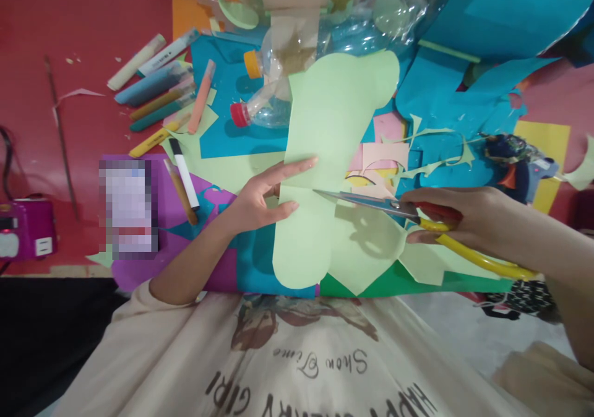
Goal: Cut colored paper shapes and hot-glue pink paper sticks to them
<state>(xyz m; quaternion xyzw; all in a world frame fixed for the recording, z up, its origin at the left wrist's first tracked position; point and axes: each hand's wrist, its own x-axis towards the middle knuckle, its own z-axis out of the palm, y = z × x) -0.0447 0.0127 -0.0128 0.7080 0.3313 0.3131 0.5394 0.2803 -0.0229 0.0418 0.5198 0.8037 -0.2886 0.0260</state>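
Note:
A large light green paper shape [334, 107] with rounded ends is held up over the table. My left hand [262, 200] grips its left edge, thumb and forefinger on the front, the other fingers mostly hidden behind. A slit runs into the paper near those fingers. In my right hand [468, 213] are scissors [371, 202] with yellow and red handles. Their blades look nearly closed and lie across the paper, tips pointing left toward my left hand. Below them hangs another light green paper piece [366, 244], partly covered.
Plastic bottles [273, 104] with orange and red caps lie behind the paper. Markers [153, 86] and a phone [130, 206] are on the left. To the right are paper scraps [431, 151], blue sheets [505, 21] and a glue gun [524, 166].

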